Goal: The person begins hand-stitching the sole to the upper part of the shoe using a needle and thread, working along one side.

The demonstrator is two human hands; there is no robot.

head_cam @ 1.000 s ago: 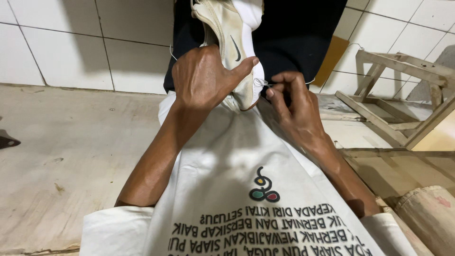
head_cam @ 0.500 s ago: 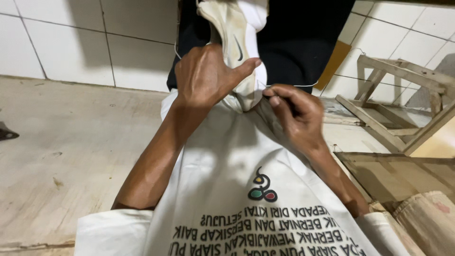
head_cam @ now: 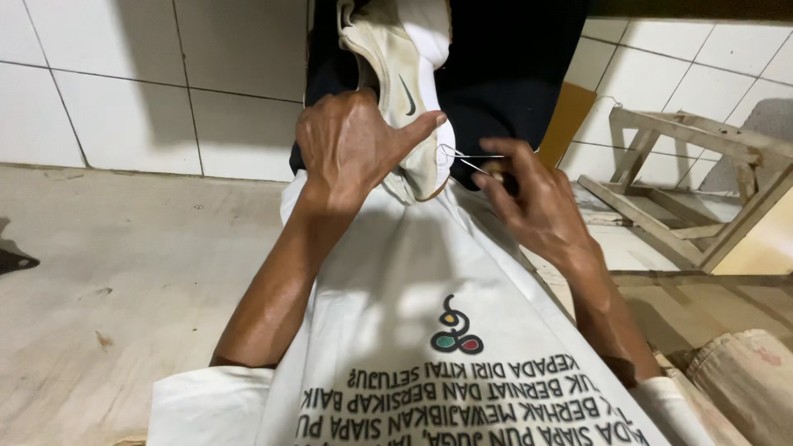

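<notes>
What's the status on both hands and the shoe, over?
Left hand steadies white shoe, thumb on its side. Right hand pinches a needle tool, thread taut to shoe edge. Nothing obstructing.

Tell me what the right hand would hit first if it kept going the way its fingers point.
Probably the white shoe: the right hand points up and left with a needle towards its side, which the left hand grips. Depth is unclear.

Location type: small informal workshop, floor level, consistent with shoe repair. Indicators: white tiled wall with dark grout lines; bare, stained concrete floor; rough unpainted wooden frame lying against the wall; worn white sneaker under hand stitching with needle and thread
</notes>
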